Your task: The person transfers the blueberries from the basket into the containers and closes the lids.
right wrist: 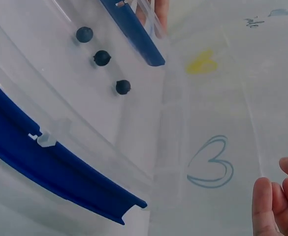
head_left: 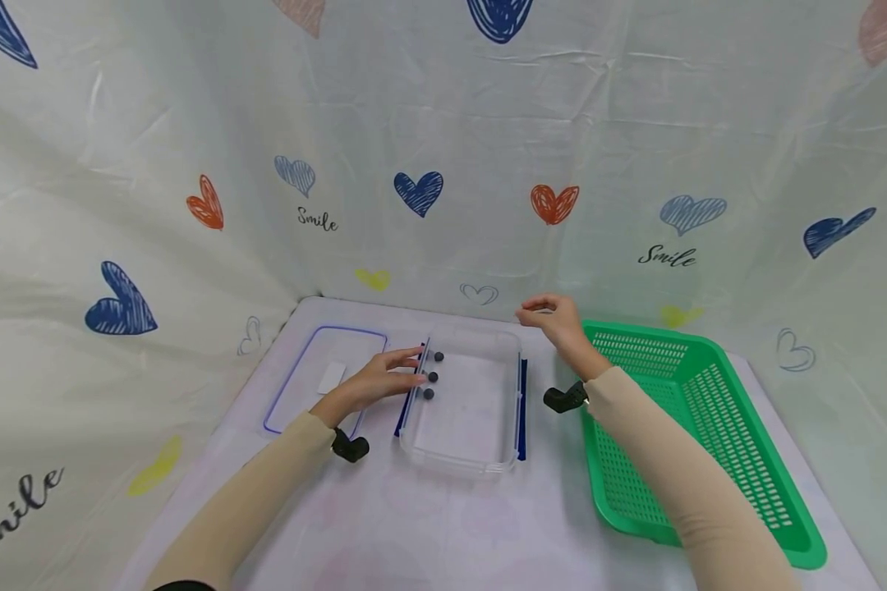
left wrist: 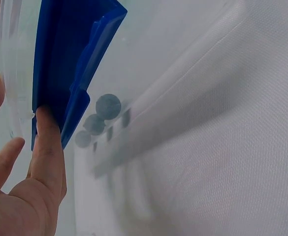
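A clear plastic storage box [head_left: 458, 464] with blue side latches [right wrist: 60, 167] stands mid-table. Three small dark round balls [right wrist: 102, 58] with tiny nubs sit in a row by its left wall. My left hand [head_left: 377, 379] grips that left wall; in the left wrist view one of its digits presses the blue latch [left wrist: 67, 64] and fingertips show past the clear rim. Above the table beyond the box's far right corner is my right hand [head_left: 558, 324], its fingers loosely bent. In the right wrist view its thumb and fingertips stand apart with nothing between them.
A clear lid with a blue-violet edge [head_left: 293, 373] lies left of the box, partly behind my left hand. The green perforated basket [head_left: 739, 410] stands at the right, under my right forearm. A white curtain with printed hearts [head_left: 443, 115] hangs behind the table.
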Demonstrator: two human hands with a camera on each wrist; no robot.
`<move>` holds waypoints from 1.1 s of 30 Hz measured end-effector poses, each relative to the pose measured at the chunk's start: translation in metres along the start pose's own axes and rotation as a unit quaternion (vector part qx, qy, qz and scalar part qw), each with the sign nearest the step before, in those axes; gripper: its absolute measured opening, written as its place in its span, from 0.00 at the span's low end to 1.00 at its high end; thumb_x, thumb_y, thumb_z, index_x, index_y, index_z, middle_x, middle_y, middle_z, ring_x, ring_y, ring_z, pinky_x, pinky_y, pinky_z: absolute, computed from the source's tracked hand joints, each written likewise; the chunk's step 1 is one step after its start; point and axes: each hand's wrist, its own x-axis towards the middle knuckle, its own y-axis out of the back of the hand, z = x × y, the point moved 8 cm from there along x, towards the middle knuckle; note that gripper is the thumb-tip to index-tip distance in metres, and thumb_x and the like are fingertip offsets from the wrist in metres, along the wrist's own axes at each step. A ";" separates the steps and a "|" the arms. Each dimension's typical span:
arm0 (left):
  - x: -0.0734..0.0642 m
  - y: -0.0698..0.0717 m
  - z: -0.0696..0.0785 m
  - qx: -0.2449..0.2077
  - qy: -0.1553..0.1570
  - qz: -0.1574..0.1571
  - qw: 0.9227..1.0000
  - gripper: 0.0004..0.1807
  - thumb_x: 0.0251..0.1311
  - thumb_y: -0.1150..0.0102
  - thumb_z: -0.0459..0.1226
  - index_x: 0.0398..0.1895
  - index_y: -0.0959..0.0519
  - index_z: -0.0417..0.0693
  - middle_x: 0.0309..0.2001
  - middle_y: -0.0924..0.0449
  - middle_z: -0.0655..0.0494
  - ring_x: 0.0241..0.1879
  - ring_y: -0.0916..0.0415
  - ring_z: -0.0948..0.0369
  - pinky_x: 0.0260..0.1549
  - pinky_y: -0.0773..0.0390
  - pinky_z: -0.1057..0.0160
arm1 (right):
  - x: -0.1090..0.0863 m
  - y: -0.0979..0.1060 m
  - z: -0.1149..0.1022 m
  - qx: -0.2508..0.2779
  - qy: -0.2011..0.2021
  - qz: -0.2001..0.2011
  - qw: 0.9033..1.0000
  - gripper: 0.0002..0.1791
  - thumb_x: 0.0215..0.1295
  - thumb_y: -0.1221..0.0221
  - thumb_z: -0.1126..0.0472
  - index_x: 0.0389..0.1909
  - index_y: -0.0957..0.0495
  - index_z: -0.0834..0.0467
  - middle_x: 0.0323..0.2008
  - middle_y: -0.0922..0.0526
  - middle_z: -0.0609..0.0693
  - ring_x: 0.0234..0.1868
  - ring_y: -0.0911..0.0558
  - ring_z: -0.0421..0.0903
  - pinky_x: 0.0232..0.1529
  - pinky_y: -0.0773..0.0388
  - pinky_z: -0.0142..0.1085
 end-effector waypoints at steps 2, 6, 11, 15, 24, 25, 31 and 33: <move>0.000 0.000 0.000 0.000 0.000 -0.001 1.000 0.40 0.63 0.32 0.40 0.76 0.38 0.50 0.71 0.39 0.39 0.61 0.26 0.50 0.59 0.25 0.53 | -0.001 0.005 0.001 0.003 -0.001 0.001 1.000 0.19 0.66 0.35 0.62 0.52 0.22 0.71 0.49 0.20 0.61 0.42 0.16 0.48 0.59 0.25 0.49; 0.000 0.000 -0.001 -0.005 0.001 -0.002 1.000 0.40 0.62 0.31 0.39 0.76 0.39 0.50 0.71 0.39 0.39 0.61 0.26 0.50 0.59 0.25 0.54 | -0.001 0.018 0.004 0.005 -0.003 0.013 1.000 0.19 0.66 0.35 0.62 0.52 0.22 0.70 0.49 0.21 0.60 0.41 0.15 0.48 0.60 0.25 0.50; 0.001 0.000 -0.002 -0.010 0.000 -0.005 1.000 0.40 0.63 0.32 0.39 0.76 0.38 0.50 0.71 0.39 0.38 0.60 0.26 0.50 0.59 0.25 0.54 | -0.004 0.035 0.008 0.011 -0.001 0.027 1.000 0.19 0.67 0.35 0.62 0.52 0.24 0.71 0.50 0.23 0.59 0.38 0.16 0.44 0.58 0.23 0.47; 0.001 0.000 -0.002 -0.008 0.000 -0.004 1.000 0.40 0.62 0.31 0.40 0.76 0.38 0.50 0.71 0.39 0.39 0.60 0.25 0.51 0.59 0.25 0.54 | -0.006 0.047 0.009 0.015 0.007 0.038 0.999 0.21 0.68 0.36 0.63 0.54 0.25 0.74 0.49 0.23 0.60 0.39 0.15 0.46 0.52 0.20 0.38; 0.002 0.001 -0.001 -0.008 0.000 0.003 1.000 0.40 0.62 0.31 0.40 0.76 0.37 0.51 0.71 0.39 0.39 0.60 0.25 0.50 0.58 0.24 0.54 | -0.011 0.069 0.015 0.052 0.003 0.050 0.997 0.21 0.68 0.36 0.64 0.54 0.27 0.76 0.40 0.22 0.49 0.31 0.16 0.34 0.57 0.22 0.46; 0.002 0.001 -0.001 -0.007 0.001 0.004 1.000 0.40 0.62 0.31 0.40 0.76 0.37 0.51 0.71 0.39 0.39 0.59 0.25 0.50 0.58 0.24 0.54 | -0.012 0.071 0.016 0.055 0.001 0.050 0.997 0.21 0.68 0.37 0.64 0.54 0.27 0.76 0.40 0.22 0.48 0.31 0.16 0.34 0.58 0.22 0.47; 0.003 0.001 -0.003 -0.004 0.003 0.004 1.000 0.40 0.62 0.31 0.40 0.76 0.37 0.52 0.71 0.38 0.40 0.59 0.25 0.51 0.58 0.24 0.54 | -0.017 0.084 0.022 0.070 -0.003 0.052 0.996 0.21 0.68 0.38 0.66 0.55 0.28 0.77 0.39 0.21 0.49 0.32 0.15 0.36 0.50 0.19 0.34; 0.003 0.001 -0.002 -0.003 0.002 0.004 1.000 0.40 0.62 0.31 0.40 0.76 0.37 0.52 0.71 0.38 0.40 0.60 0.25 0.50 0.58 0.24 0.54 | -0.019 0.088 0.024 0.064 -0.002 0.055 0.996 0.20 0.68 0.38 0.66 0.54 0.28 0.76 0.39 0.21 0.49 0.32 0.15 0.37 0.46 0.18 0.30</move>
